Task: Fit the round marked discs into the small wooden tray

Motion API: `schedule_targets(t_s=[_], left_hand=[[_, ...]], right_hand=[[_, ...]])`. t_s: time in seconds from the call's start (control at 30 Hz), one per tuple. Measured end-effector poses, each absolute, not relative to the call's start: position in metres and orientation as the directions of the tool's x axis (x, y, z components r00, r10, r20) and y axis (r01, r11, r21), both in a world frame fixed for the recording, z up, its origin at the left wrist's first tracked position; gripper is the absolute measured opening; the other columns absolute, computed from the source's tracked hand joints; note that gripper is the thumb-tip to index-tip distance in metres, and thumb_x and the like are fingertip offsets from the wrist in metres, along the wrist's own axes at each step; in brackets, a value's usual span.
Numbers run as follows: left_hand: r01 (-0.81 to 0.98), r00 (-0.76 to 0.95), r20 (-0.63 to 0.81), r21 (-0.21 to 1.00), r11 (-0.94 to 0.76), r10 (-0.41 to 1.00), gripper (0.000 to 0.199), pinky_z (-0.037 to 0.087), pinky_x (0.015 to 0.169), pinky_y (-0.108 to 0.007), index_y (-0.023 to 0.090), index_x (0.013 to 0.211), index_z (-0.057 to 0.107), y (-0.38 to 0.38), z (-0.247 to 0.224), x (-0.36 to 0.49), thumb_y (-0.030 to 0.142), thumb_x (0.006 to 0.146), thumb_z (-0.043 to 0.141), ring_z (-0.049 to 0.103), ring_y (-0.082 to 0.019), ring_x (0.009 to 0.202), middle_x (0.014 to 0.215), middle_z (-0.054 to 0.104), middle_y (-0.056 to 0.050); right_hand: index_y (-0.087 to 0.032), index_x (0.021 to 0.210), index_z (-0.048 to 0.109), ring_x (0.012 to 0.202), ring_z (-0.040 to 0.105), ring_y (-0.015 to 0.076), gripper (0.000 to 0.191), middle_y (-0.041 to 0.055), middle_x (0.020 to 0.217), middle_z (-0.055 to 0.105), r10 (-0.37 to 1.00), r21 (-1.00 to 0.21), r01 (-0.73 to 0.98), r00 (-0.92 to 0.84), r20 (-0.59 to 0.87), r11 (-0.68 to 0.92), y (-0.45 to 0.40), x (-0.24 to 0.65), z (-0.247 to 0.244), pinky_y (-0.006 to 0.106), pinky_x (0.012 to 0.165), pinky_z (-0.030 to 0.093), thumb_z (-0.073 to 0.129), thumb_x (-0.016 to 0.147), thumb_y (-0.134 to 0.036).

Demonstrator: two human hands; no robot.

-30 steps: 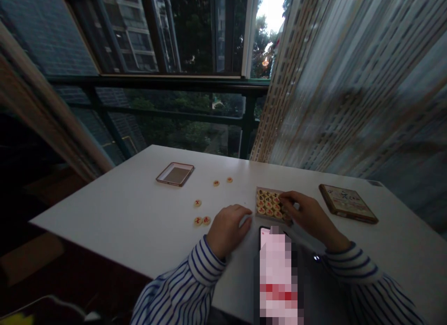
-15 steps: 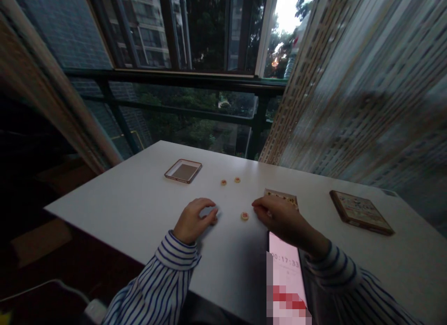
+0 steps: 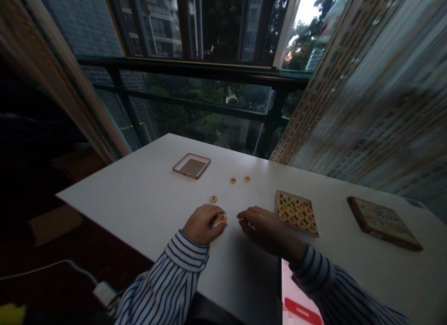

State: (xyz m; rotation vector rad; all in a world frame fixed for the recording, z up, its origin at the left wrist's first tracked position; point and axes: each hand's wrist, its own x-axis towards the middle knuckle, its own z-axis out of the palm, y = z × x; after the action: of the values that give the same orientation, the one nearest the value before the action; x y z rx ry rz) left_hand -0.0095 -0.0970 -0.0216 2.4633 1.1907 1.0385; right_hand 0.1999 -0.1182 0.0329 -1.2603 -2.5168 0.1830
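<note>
My left hand (image 3: 205, 224) rests low over the white table (image 3: 139, 190), its thumb and fingers curled around round game pieces (image 3: 222, 218) with red characters. Just beyond its knuckles lies a single round piece (image 3: 213, 199). My right hand (image 3: 264, 228) hovers to the right with fingers bent, the thumb and index a little apart and nothing visible between them. Two more pieces lie farther back, one at the left (image 3: 233, 180) and one at the right (image 3: 247, 178). Right of my right hand sits a shallow box (image 3: 316, 227) filled with rows of pieces.
An open, shallow tray-like lid (image 3: 197, 177) lies at the back left. A flat patterned box (image 3: 386, 222) is at the far right. Partly under my right forearm is a phone (image 3: 295, 287) with a pink screen. A white adapter with a cable (image 3: 104, 293) is below the table's left edge.
The view has shifted. My left hand now has pieces in its curl, and one piece shows beyond it. My right hand has moved away from the filled box, leaving it uncovered.
</note>
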Motion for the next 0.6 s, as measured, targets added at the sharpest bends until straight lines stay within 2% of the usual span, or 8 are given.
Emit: schedule_targets(t_s=[0.27,0.6], left_hand=[[0.621,0.447,0.475,0.445,-0.645,0.758,0.027,0.046,0.079,-0.038,0.015,0.094,0.059,-0.0961,-0.0223,-0.0088,0.026,0.07,0.062,0.058,-0.021,0.088,0.092,0.066,-0.008],[0.642,0.457,0.456,0.426,-0.638,0.764,0.022,0.046,0.079,-0.037,0.017,0.093,0.06,-0.0946,-0.0246,-0.0091,0.024,0.072,0.059,0.059,-0.02,0.086,0.09,0.067,-0.006]], right_hand=[[-0.018,0.101,0.059,0.077,0.056,0.0146,0.023,0.0057,0.085,0.063,0.783,-0.269,0.736,-0.581,0.222,0.622,-0.1158,0.2044,0.0261,0.027,0.069,0.041,0.044,0.084,-0.019],[-0.018,0.101,0.059,0.076,0.055,0.0141,0.023,0.0056,0.085,0.063,0.776,-0.271,0.727,-0.6,0.197,0.631,-0.1186,0.203,0.0265,0.026,0.067,0.041,0.045,0.084,-0.019]])
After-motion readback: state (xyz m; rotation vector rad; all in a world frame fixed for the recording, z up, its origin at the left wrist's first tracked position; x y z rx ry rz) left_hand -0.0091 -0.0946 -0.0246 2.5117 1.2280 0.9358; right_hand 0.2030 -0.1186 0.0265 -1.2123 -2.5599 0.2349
